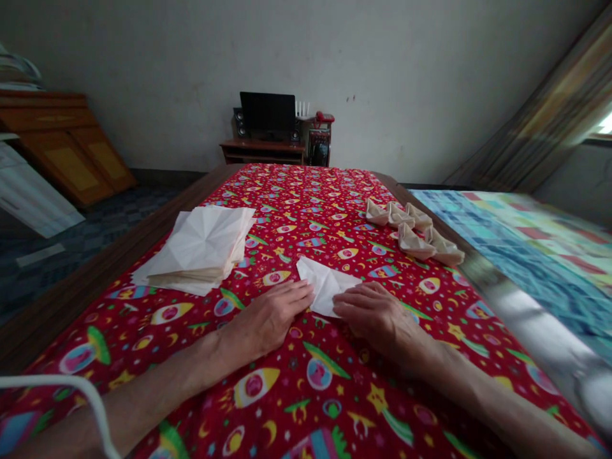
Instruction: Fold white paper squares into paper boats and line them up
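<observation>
A white folded sheet of paper point(325, 284) lies on the red patterned tablecloth point(315, 210) in front of me. My left hand point(270, 315) rests flat on the cloth, its fingertips touching the sheet's left edge. My right hand point(375, 312) lies palm down with its fingers stretched over the sheet's lower right corner, pressing it to the table. Neither hand grips anything.
A stack of creased white paper point(201, 248) sits to the left. Several folded beige paper boats point(415, 233) lie at the right. A white cable point(90, 398) crosses my left forearm. A bed with a colourful cover point(526, 248) stands beside the table's right edge.
</observation>
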### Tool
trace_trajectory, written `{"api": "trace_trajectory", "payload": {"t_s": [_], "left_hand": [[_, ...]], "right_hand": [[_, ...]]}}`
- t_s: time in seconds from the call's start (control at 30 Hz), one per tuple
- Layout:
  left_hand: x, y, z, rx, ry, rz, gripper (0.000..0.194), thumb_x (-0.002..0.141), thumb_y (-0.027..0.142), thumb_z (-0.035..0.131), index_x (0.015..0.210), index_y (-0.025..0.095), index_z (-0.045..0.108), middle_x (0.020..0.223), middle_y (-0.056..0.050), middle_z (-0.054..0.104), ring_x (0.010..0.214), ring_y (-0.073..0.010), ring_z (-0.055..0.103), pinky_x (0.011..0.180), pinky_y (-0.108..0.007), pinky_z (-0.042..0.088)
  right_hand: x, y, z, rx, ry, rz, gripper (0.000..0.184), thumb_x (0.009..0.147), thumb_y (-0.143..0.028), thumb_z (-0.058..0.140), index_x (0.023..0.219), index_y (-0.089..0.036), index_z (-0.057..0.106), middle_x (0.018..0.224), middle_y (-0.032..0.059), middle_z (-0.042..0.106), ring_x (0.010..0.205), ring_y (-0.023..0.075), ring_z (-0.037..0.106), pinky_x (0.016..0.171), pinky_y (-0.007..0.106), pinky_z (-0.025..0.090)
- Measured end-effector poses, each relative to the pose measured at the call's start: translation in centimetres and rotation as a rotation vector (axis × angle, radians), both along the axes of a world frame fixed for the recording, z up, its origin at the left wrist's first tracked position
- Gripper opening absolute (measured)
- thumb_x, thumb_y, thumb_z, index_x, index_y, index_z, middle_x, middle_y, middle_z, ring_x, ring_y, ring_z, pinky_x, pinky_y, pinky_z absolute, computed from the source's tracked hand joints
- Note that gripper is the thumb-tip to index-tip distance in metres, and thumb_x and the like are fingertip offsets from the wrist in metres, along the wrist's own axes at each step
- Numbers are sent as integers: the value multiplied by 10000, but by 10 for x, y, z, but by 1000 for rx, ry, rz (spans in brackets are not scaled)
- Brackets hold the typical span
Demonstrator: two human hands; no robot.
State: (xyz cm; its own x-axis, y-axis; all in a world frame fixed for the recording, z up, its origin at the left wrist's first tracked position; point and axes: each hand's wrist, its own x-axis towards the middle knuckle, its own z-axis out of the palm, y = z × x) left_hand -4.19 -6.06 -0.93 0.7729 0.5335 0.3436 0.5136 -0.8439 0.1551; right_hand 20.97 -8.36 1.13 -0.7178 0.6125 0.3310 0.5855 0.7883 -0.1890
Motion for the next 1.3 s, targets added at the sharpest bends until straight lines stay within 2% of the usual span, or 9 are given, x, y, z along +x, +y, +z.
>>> {"api": "trace_trajectory", "payload": {"t_s": [0.1,0.2,0.27,0.37,0.53,0.7,0.87,1.03,1.3], "left_hand": [[1,-2,0,7,9,-2,484,812,5,362,1261,91,518,1331,-129,528,1284,-206,438,1071,-390,394],[2,-3,1,6,21,3,478,801,-4,365,1243,76,531,1322,-140,534,1277,-219,445,1066,-401,398],[3,-3,2,-3,27,10,469,800,-3,369,1230,76,540,1318,-142,537,1274,-231,447,1058,-418,405],[4,-4,2,-21,20,7,456,808,-2,378,1230,69,536,1316,-151,533,1278,-244,436,1061,-432,398],[7,-9,5,-81,-59,7,432,854,9,377,1249,116,516,1300,-103,534,1219,-199,457,1041,-356,425],[10,-12,6,-105,-101,10,415,856,5,367,1216,126,535,1191,-84,576,1128,-202,491,982,-352,469],[12,-15,2,-78,-109,67,521,845,0,375,1347,137,404,1186,-90,562,1108,-211,490,979,-376,462],[14,-18,6,-70,10,67,429,853,21,387,1255,120,500,1225,-98,525,1121,-228,472,981,-384,457],[15,-16,7,-59,6,8,413,871,43,388,1271,66,489,1284,-107,519,1144,-220,444,1015,-365,436]], "right_hand": [[4,12,-1,-223,207,-16,241,925,-284,466,947,-191,687,966,81,695,890,172,620,772,294,475],[1,24,-2,-491,327,-175,259,885,-357,520,868,-181,709,823,42,703,718,152,624,625,238,465],[-4,32,-3,-573,358,-288,259,846,-367,563,789,-163,711,683,13,671,601,126,578,539,210,419],[-13,41,-3,-538,327,-394,221,796,-331,602,709,-152,698,583,-14,609,536,97,510,502,196,358],[-23,47,-1,-449,245,-400,186,789,-327,602,715,-177,683,597,-25,601,545,90,494,515,201,324],[-27,48,-3,-384,208,-455,192,798,-353,595,728,-191,670,606,-22,600,548,97,493,518,210,304],[-26,46,-8,-340,214,-437,182,815,-343,590,747,-188,656,641,-15,611,578,101,512,535,207,310],[-25,47,-13,-283,219,-429,198,826,-357,594,738,-184,634,642,-19,602,586,98,516,539,203,307],[-26,45,-12,-180,183,-390,228,857,-373,570,756,-173,617,637,-13,580,579,98,492,538,209,295]]}}
